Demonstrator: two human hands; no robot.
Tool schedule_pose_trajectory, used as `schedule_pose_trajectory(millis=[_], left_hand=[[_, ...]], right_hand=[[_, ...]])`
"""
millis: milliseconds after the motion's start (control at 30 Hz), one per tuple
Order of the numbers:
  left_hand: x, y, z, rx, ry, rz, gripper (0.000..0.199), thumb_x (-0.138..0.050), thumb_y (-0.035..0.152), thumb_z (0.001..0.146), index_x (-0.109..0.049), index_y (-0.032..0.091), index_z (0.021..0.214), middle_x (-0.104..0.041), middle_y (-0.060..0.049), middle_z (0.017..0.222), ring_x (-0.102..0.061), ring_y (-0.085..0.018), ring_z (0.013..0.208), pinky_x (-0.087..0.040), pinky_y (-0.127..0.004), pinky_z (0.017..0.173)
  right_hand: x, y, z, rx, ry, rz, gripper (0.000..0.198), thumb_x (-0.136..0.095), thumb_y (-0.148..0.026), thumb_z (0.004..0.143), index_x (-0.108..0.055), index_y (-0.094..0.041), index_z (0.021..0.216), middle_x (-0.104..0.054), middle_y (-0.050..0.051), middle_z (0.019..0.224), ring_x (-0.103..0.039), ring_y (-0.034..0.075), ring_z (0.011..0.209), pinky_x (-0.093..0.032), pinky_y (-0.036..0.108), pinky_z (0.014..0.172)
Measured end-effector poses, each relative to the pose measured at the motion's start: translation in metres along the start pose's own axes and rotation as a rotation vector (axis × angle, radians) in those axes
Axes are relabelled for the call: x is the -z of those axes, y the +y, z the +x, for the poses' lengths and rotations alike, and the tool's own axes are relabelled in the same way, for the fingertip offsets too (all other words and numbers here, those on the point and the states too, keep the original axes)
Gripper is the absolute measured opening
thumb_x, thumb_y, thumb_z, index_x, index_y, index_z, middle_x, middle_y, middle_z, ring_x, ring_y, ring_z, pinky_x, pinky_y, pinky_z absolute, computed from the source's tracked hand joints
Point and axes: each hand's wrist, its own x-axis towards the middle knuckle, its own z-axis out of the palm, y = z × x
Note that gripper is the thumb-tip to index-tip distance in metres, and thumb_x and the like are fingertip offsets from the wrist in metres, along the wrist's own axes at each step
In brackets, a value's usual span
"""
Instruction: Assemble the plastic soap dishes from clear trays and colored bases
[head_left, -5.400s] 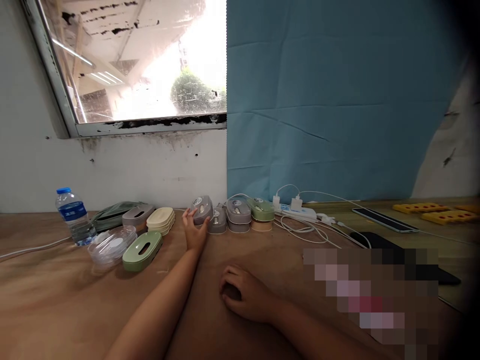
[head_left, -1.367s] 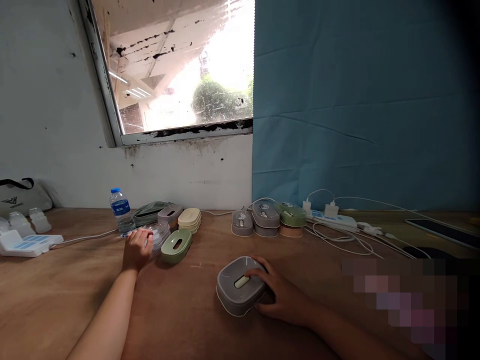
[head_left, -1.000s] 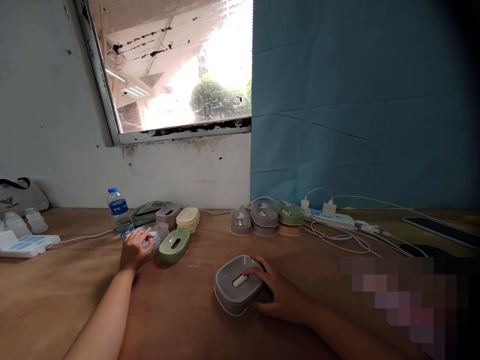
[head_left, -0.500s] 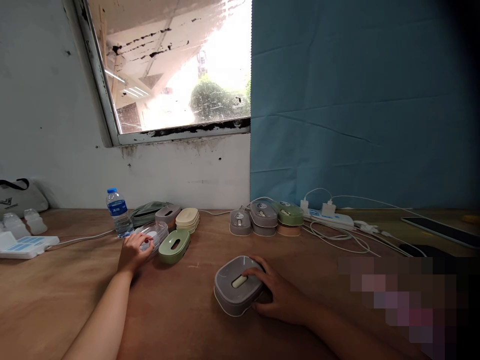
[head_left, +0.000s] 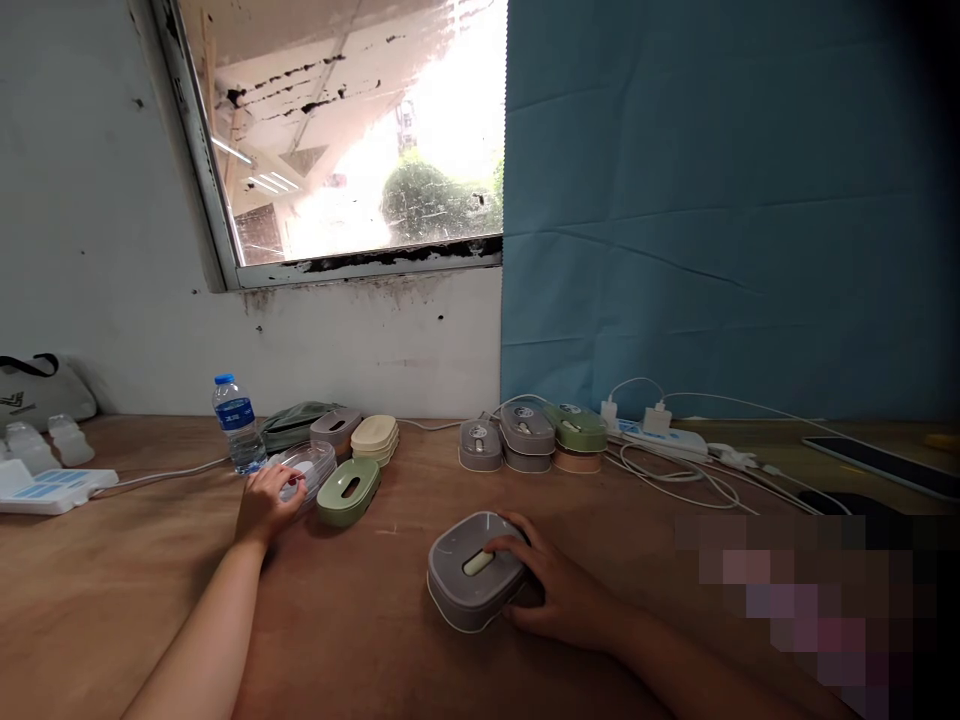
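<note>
Head view: right hand (head_left: 546, 578) is gripping right end of grey box (head_left: 465, 592) at near middle, half-curled, index finger resting by cream piece (head_left: 478, 563) on top. Left hand (head_left: 266, 498), loosely curled, is meeting clear covers (head_left: 322, 463) at left; cannot tell whether gripping. Grey box is looking assembled, like lidded boxes (head_left: 531, 430) standing far; green shell (head_left: 352, 507) is seemingly lacking cream insert. Tabletop (head_left: 360, 600) is spreading between hands, leaving room; bottle (head_left: 237, 425) is limiting far-left movement, power strip (head_left: 679, 440) far right.
</note>
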Motion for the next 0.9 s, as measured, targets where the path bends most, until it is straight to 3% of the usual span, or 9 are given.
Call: schedule_pose_trajectory(millis=[100,200,267,333,400,467,567,733,900], left_hand=[[0.004,0.003,0.003,0.017,0.004,0.036,0.016,-0.045,0.029,0.073,-0.056,0.019,0.076,-0.061,-0.003,0.072,-0.055,-0.02,0.072,-0.034,-0.034,0.075],[0.011,0.017,0.011,0.055,0.116,0.047,0.023,-0.046,0.029,0.072,-0.052,0.017,0.091,-0.059,-0.007,0.087,-0.053,-0.023,0.083,-0.032,-0.039,0.082],[0.018,0.04,0.018,0.072,0.216,-0.023,0.03,-0.047,0.029,0.071,-0.047,0.015,0.098,-0.055,-0.01,0.095,-0.051,-0.025,0.09,-0.033,-0.039,0.083],[0.025,0.074,0.022,0.034,0.227,-0.15,0.033,-0.049,0.028,0.07,-0.044,0.015,0.1,-0.053,-0.011,0.096,-0.049,-0.024,0.091,-0.033,-0.039,0.083],[0.032,0.114,0.024,-0.082,0.093,-0.316,0.03,-0.049,0.03,0.07,-0.046,0.017,0.097,-0.052,-0.009,0.097,-0.047,-0.024,0.094,-0.032,-0.038,0.085],[0.037,0.15,0.022,-0.246,-0.156,-0.474,0.026,-0.05,0.034,0.071,-0.051,0.02,0.092,-0.053,-0.007,0.098,-0.046,-0.023,0.094,-0.032,-0.037,0.085],[0.037,0.183,0.016,-0.484,-0.457,-0.617,0.028,-0.056,0.041,0.067,-0.056,0.022,0.089,-0.054,-0.005,0.099,-0.047,-0.023,0.092,-0.031,-0.036,0.085],[0.027,0.184,0.007,-0.482,-0.619,-0.774,0.052,-0.064,0.051,0.057,-0.055,0.023,0.1,-0.05,-0.007,0.109,-0.047,-0.024,0.094,-0.034,-0.035,0.085],[0.028,0.181,0.007,-0.366,-0.669,-0.93,0.035,-0.055,0.043,0.071,-0.054,0.021,0.098,-0.05,-0.006,0.105,-0.048,-0.02,0.096,-0.038,-0.029,0.084]], right_hand=[[0.0,0.0,0.0,0.007,0.007,0.017,0.051,-0.061,-0.029,0.062,-0.047,-0.027,0.111,-0.018,0.003,0.135,-0.028,0.026,0.121,-0.028,0.035,0.099],[0.0,0.0,0.0,0.011,0.017,0.03,0.051,-0.062,-0.028,0.062,-0.048,-0.027,0.11,-0.018,0.003,0.135,-0.028,0.027,0.121,-0.027,0.036,0.099],[-0.001,0.001,0.001,0.016,0.025,0.041,0.05,-0.062,-0.028,0.061,-0.049,-0.027,0.109,-0.019,0.003,0.134,-0.029,0.027,0.121,-0.027,0.036,0.099],[-0.001,0.002,0.002,0.022,0.042,0.061,0.048,-0.064,-0.03,0.061,-0.05,-0.026,0.107,-0.024,0.004,0.13,-0.031,0.027,0.119,-0.028,0.035,0.098],[-0.001,0.004,0.003,0.018,0.069,0.088,0.045,-0.065,-0.032,0.061,-0.051,-0.024,0.104,-0.031,0.005,0.122,-0.036,0.025,0.114,-0.032,0.033,0.096],[-0.002,0.006,0.003,0.006,0.093,0.115,0.042,-0.067,-0.035,0.061,-0.053,-0.022,0.099,-0.035,0.005,0.113,-0.041,0.023,0.107,-0.036,0.032,0.092],[-0.002,0.01,0.004,0.001,0.114,0.138,0.04,-0.068,-0.04,0.061,-0.053,-0.021,0.093,-0.036,0.005,0.109,-0.044,0.022,0.102,-0.039,0.032,0.088],[-0.004,0.014,0.006,-0.01,0.098,0.14,0.036,-0.065,-0.046,0.064,-0.054,-0.02,0.086,-0.038,0.005,0.104,-0.043,0.023,0.101,-0.039,0.035,0.088],[-0.006,0.016,0.007,0.021,0.195,0.209,0.029,-0.059,-0.044,0.072,-0.051,-0.021,0.087,-0.042,0.005,0.096,-0.042,0.024,0.105,-0.037,0.036,0.09]])
